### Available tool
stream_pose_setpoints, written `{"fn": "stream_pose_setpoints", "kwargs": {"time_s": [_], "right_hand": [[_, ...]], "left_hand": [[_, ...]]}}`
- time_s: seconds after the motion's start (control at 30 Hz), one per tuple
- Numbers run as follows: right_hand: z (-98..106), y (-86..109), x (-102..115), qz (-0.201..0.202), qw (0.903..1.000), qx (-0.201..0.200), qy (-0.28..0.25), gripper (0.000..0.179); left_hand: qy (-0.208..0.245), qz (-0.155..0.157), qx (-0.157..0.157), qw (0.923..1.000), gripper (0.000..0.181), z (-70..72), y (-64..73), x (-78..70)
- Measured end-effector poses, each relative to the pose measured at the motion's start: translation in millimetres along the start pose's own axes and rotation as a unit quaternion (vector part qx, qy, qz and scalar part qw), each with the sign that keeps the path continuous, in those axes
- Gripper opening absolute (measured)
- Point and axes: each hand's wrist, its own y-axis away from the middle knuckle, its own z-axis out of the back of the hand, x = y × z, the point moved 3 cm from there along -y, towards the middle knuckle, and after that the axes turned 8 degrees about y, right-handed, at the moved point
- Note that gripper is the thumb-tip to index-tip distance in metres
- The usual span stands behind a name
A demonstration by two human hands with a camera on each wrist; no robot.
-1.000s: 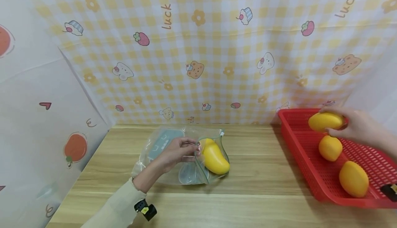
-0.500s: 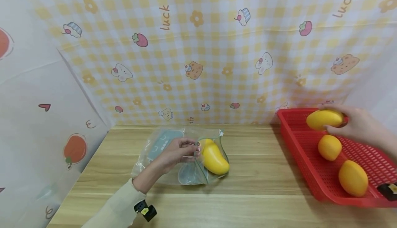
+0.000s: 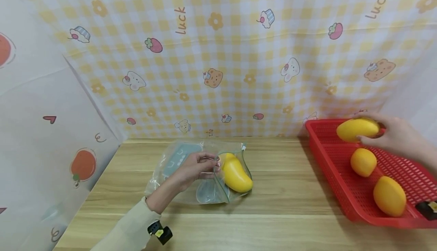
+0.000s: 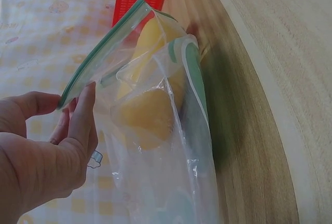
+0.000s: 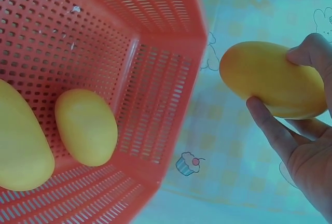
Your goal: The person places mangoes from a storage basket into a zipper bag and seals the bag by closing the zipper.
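My left hand [image 3: 195, 168] pinches the green-edged rim of a clear zip bag [image 4: 155, 182] between thumb and fingers, and the bag's mouth gapes to the right. Inside the bag lies a yellow mango [image 3: 237, 175]; a second yellow fruit [image 4: 145, 117] seems to show through the plastic in the left wrist view. Over at the right, my right hand [image 3: 392, 135] grips another yellow mango [image 3: 357, 129], thumb on one side and fingers on the other. That mango is held above the far part of the red basket [image 3: 327, 167], apart from it.
Two more yellow fruits rest in the basket: a smaller rounded one [image 3: 363, 162] and a larger one [image 3: 389, 196] nearer the front. A wooden table [image 3: 283, 190] spans between bag and basket. Behind it hangs a checked cloth [image 3: 239, 54].
My right hand and its mango have risen slightly. My left hand and the bag stay where they were.
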Motion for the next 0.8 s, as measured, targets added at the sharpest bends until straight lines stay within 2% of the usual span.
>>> {"fn": "stream_pose_setpoints", "kwargs": {"time_s": [0.47,0.8], "right_hand": [[5.8,-1.0,-1.4,-0.008,0.999,-0.031,-0.029,0.06],[9.5,-2.8,1.2,-0.019,0.9974,-0.036,-0.059,0.059]], "left_hand": [[-0.003,-0.004,-0.001,1.0,0.034,0.3,-1.0,1.0],[-0.009,-0.005,0.0,0.9999,0.032,-0.4,0.2,-0.4]]}}
